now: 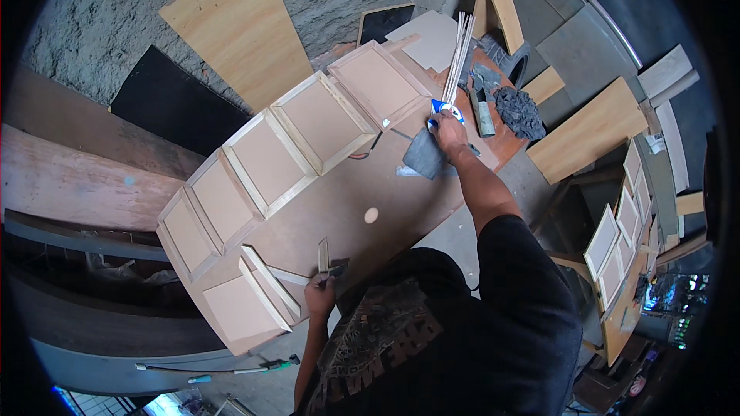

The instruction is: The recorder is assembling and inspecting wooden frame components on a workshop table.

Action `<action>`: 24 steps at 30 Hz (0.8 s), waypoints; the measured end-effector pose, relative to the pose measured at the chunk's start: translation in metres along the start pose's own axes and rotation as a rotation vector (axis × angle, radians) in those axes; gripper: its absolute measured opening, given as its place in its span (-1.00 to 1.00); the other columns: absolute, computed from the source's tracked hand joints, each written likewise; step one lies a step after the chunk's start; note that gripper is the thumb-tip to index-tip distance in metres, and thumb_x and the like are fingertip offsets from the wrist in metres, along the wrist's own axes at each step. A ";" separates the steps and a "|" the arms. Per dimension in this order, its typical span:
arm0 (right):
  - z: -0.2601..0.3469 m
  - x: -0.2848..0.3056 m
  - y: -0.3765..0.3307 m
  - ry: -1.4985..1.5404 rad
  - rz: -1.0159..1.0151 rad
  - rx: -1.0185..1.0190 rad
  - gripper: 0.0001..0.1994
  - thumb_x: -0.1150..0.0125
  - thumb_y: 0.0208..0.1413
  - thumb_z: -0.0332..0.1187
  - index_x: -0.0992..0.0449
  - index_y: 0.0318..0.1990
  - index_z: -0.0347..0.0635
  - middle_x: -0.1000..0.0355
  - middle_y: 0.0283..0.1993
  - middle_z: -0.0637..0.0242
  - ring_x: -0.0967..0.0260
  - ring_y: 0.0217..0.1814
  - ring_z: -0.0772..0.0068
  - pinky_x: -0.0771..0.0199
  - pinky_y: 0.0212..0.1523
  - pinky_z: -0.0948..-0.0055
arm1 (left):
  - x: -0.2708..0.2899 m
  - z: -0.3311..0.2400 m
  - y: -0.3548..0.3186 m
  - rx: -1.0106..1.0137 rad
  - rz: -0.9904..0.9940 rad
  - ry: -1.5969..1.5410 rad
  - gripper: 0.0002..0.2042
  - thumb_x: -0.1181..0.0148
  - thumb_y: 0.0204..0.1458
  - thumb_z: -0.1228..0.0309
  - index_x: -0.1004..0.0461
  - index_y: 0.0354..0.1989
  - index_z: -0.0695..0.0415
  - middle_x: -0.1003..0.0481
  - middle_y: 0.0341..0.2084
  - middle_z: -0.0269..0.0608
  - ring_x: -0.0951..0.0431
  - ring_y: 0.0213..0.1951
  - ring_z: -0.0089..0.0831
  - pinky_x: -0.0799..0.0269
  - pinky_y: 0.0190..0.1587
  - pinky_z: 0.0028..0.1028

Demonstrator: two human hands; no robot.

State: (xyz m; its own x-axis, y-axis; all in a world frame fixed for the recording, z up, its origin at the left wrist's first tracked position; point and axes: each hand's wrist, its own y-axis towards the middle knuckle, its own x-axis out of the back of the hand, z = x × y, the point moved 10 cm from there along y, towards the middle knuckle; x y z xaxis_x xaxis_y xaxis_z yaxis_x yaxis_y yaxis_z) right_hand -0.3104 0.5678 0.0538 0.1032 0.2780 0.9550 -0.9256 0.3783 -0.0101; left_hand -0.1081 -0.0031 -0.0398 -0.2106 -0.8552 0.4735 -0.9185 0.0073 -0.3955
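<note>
Head view looks down on a brown workbench [385, 185] carrying a row of framed panels [293, 146], laid edge to edge from near left to far right, presumably so each can be reached in turn. One more panel [243, 304] lies at the near left corner, its frame only partly fitted, with a loose strip [271, 281] resting along its right edge.

Left hand [319, 295] is at the near edge of the bench, just right of that panel. Fingers are closed around a short wooden strip [324, 255], held upright.

Right hand [449, 129] is stretched to the far right end of the bench. It is curled over a blue-and-white container [445, 110]; whether it grips it or merely rests on it cannot be told. A grey cloth [425, 154] lies just beside the hand, and a bundle of thin sticks [459, 54] stands beyond it.

A pale disc [371, 215] sits mid-bench, apart from both hands.
</note>
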 end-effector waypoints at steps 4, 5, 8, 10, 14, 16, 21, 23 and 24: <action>-0.002 0.001 0.002 0.036 -0.071 -0.010 -0.77 -0.33 0.17 -0.35 -0.72 -0.03 -0.02 -0.56 0.11 0.16 -0.54 0.17 0.01 -0.53 0.23 0.12 | 0.001 -0.001 -0.002 -0.014 -0.032 0.078 -0.80 -0.39 0.14 0.34 -0.69 -0.25 0.25 -0.69 -0.40 0.09 -0.75 -0.31 -0.10 -0.59 -0.21 -0.23; -0.006 0.000 0.003 0.057 -0.069 -0.036 -0.78 -0.34 0.17 -0.33 -0.73 -0.05 -0.03 -0.57 0.10 0.15 -0.55 0.16 0.01 -0.53 0.23 0.12 | 0.001 -0.001 -0.003 -0.014 -0.034 0.077 -0.80 -0.39 0.14 0.34 -0.69 -0.25 0.25 -0.69 -0.40 0.09 -0.75 -0.31 -0.10 -0.59 -0.21 -0.23; -0.007 0.000 0.004 0.063 -0.082 -0.020 -0.80 -0.36 0.17 -0.32 -0.73 -0.06 -0.03 -0.57 0.09 0.12 -0.56 0.13 -0.01 -0.53 0.21 0.11 | 0.000 -0.007 -0.004 -0.054 -0.040 0.046 -0.80 -0.39 0.14 0.34 -0.69 -0.26 0.25 -0.69 -0.41 0.09 -0.76 -0.31 -0.11 -0.60 -0.19 -0.23; -0.005 0.001 0.002 0.075 -0.078 -0.006 -0.80 -0.36 0.17 -0.31 -0.73 -0.07 -0.04 -0.57 0.08 0.10 -0.56 0.13 -0.02 -0.53 0.21 0.10 | 0.000 -0.008 -0.005 -0.025 -0.035 0.087 -0.81 -0.39 0.13 0.34 -0.69 -0.26 0.24 -0.69 -0.42 0.08 -0.76 -0.31 -0.11 -0.60 -0.20 -0.23; 0.000 0.004 0.001 0.083 -0.069 0.023 -0.81 -0.35 0.18 -0.31 -0.73 -0.08 -0.06 -0.57 0.07 0.06 -0.55 0.13 -0.04 -0.53 0.20 0.09 | 0.000 -0.010 -0.005 -0.051 -0.051 0.117 -0.81 -0.40 0.12 0.33 -0.69 -0.28 0.24 -0.68 -0.43 0.07 -0.75 -0.34 -0.12 -0.60 -0.22 -0.23; 0.000 0.003 0.002 0.080 -0.058 0.008 -0.80 -0.34 0.18 -0.32 -0.72 -0.08 -0.06 -0.56 0.06 0.05 -0.55 0.13 -0.05 -0.53 0.19 0.08 | 0.000 -0.007 -0.005 -0.056 -0.052 0.092 -0.80 -0.41 0.11 0.32 -0.68 -0.28 0.23 -0.68 -0.44 0.05 -0.75 -0.35 -0.14 -0.59 -0.24 -0.24; -0.006 -0.001 0.008 0.093 -0.056 0.030 -0.78 -0.32 0.18 -0.32 -0.71 -0.05 -0.06 -0.58 0.05 0.01 -0.55 0.10 -0.08 -0.54 0.17 0.05 | -0.001 -0.007 -0.004 -0.041 -0.042 0.115 -0.80 -0.42 0.11 0.32 -0.68 -0.26 0.22 -0.68 -0.45 0.04 -0.75 -0.35 -0.18 -0.58 -0.25 -0.26; -0.025 -0.003 0.012 0.126 -0.089 -0.009 -0.78 -0.33 0.17 -0.33 -0.70 -0.05 -0.06 -0.59 0.06 -0.01 -0.57 0.07 -0.11 -0.54 0.16 0.03 | -0.005 -0.016 -0.005 -0.045 -0.030 0.091 -0.80 -0.43 0.10 0.32 -0.69 -0.25 0.21 -0.68 -0.45 0.04 -0.75 -0.35 -0.20 -0.58 -0.24 -0.27; -0.032 -0.003 0.012 0.126 -0.089 -0.011 -0.78 -0.33 0.17 -0.33 -0.70 -0.05 -0.06 -0.59 0.06 -0.01 -0.57 0.07 -0.11 -0.54 0.16 0.03 | -0.007 -0.023 -0.007 -0.043 -0.031 0.098 -0.81 -0.42 0.10 0.32 -0.69 -0.25 0.20 -0.68 -0.43 0.03 -0.75 -0.33 -0.16 -0.59 -0.22 -0.24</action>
State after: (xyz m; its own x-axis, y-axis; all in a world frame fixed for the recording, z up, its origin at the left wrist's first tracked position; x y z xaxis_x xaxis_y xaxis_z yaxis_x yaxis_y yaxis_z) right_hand -0.3103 0.5996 0.0411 0.2300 0.3513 0.9076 -0.9070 0.4155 0.0690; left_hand -0.1082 0.0150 -0.0226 -0.2119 -0.8008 0.5602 -0.9381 0.0059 -0.3463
